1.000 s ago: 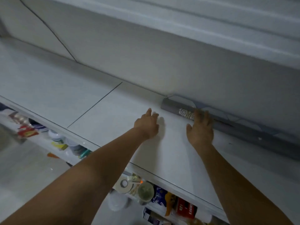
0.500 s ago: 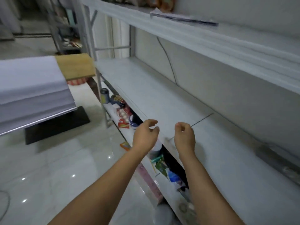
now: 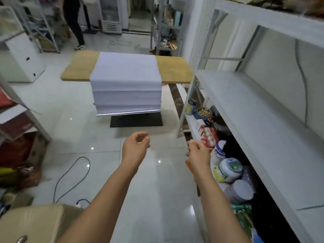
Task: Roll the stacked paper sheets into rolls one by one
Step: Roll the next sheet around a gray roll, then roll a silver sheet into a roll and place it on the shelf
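Observation:
A thick stack of white paper sheets (image 3: 126, 79) drapes over a wooden table (image 3: 173, 69) in the middle of the room, its front edge hanging down with a silvery bottom sheet. My left hand (image 3: 135, 148) and my right hand (image 3: 199, 152) hang in the air over the tiled floor, well short of the stack. The fingers of both hands are loosely curled and hold nothing. The grey paper roll from earlier is out of view.
A white shelf unit (image 3: 259, 106) runs along the right, with jars and packets on its low shelf (image 3: 228, 169). A black cable (image 3: 70, 174) lies on the floor at left. A cardboard box (image 3: 35, 223) sits bottom left. A person (image 3: 75, 20) stands far back.
My hands have left the grey roll on the shelf. My view has swung left from the shelf to the room, and the paper stack now lies straight ahead.

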